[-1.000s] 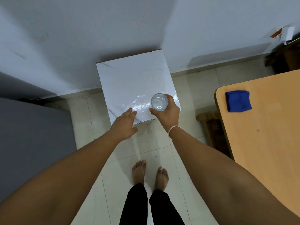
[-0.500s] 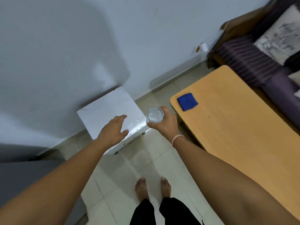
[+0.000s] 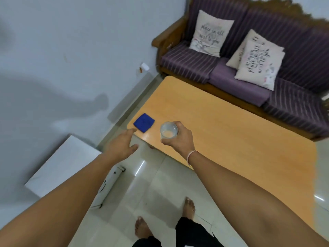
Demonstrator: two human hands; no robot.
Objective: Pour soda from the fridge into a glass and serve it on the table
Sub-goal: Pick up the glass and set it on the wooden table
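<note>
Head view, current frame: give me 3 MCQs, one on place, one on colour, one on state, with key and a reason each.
1. Where does the blue cloth lie?
A. on the sofa
B. on the wooden table near its corner
C. on the floor

2. What colour are the sofa cushions' covers?
A. purple striped
B. green
C. plain red

3. What is the right hand doing?
A. hanging empty
B. pressing the table
C. gripping the glass

Key: B, cloth sits on the tabletop; A, striped purple fabric shows; C, fingers wrap the glass, while the left hand is empty.
</note>
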